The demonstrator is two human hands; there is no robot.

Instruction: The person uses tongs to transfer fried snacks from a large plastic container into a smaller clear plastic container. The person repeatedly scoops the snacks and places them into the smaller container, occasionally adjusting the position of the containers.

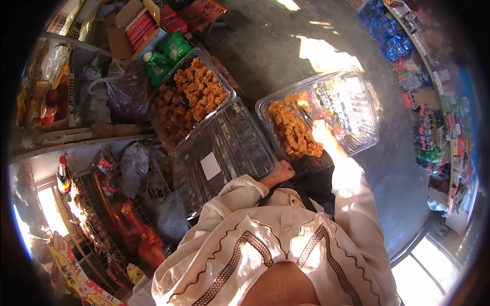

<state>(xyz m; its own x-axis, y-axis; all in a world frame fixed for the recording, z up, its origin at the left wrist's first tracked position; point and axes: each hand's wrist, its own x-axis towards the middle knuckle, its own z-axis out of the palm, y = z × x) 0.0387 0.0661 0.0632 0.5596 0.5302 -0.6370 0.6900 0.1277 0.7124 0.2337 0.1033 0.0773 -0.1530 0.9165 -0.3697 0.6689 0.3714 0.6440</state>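
My right hand (pixel 321 130) is closed around the handle of a pair of tongs (pixel 306 117), whose end reaches over fried food pieces (pixel 294 141) in a clear plastic tray (pixel 365 141). My left hand (pixel 282 172) rests, fingers curled, by the corner of a clear plastic lid (pixel 245 145) bearing a white label; whether it grips the lid I cannot tell. Left of that lies a second clear tray (pixel 222 82) with golden fried pieces (pixel 203 86) and darker brown pieces (pixel 172 111). Strong sunlight washes out the right side of the first tray and my right forearm.
Green-wrapped cans (pixel 172 48) and an open cardboard box of red packets (pixel 141 32) stand beyond the left tray. A filled plastic bag (pixel 128 90) sits on the left. Wire racks of packaged goods line the left; a stocked shelf (pixel 436 88) curves along the right, beyond the concrete floor (pixel 398 183).
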